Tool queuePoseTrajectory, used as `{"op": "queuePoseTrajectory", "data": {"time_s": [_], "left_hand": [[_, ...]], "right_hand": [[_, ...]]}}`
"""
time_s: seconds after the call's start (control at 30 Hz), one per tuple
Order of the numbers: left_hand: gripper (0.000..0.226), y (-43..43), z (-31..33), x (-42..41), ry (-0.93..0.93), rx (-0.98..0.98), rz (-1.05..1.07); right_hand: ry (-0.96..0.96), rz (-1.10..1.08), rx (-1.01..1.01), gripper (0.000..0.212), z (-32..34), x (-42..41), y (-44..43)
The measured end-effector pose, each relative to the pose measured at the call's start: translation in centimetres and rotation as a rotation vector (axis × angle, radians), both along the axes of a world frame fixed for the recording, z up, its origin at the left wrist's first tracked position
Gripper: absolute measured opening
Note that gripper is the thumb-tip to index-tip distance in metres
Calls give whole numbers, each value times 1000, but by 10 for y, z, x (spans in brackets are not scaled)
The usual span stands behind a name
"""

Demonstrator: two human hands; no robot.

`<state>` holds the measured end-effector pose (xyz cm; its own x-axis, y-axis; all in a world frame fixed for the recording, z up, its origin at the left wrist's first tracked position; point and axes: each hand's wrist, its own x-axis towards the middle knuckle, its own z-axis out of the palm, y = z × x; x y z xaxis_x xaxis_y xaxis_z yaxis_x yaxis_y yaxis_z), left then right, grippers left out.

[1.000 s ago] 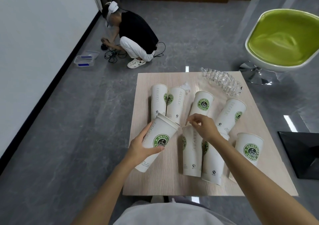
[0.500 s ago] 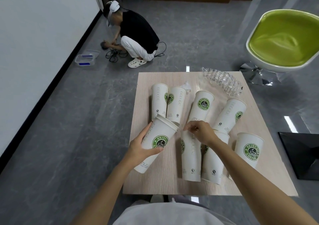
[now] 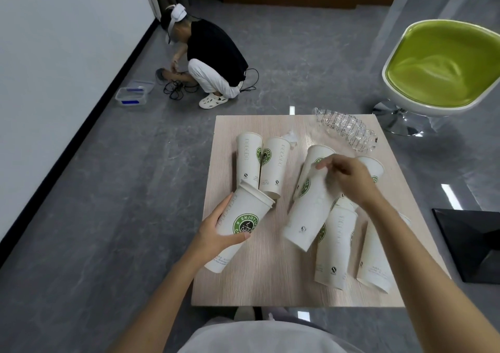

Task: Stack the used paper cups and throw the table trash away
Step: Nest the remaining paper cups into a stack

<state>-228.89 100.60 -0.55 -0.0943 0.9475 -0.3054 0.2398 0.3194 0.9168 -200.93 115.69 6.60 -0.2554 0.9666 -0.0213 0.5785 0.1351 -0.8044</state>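
Paper cups (image 3: 335, 247) were strewn on their sides across the worktop (image 3: 270, 279), and the stacking step was judged to be in hand. A logo cup (image 3: 240, 225) was grasped around its body by the left grip (image 3: 213, 233), tilted with its mouth turned away, above the near left edge. A blurred cup (image 3: 308, 212) was pinched near its rim by the right grip (image 3: 349, 179) and held over the middle of the worktop. For the next move, its base would need to be lined up with the open mouth and slid in. Bare worktop was left between the two held cups. Two more cups (image 3: 249, 158) lay just beyond the logo cup, and a crushed plastic bottle (image 3: 346, 129) sat near the far edge, well apart.
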Motion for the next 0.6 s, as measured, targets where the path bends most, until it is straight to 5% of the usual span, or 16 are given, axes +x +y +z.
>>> {"op": "queuePoseTrajectory", "data": {"time_s": [0.3, 0.6], "left_hand": [[92, -3, 3, 3, 32, -16, -59], [95, 1, 11, 10, 29, -4, -93]], "right_hand": [[218, -206, 300, 32, 41, 5, 8], [271, -137, 278, 34, 25, -19, 2]]}}
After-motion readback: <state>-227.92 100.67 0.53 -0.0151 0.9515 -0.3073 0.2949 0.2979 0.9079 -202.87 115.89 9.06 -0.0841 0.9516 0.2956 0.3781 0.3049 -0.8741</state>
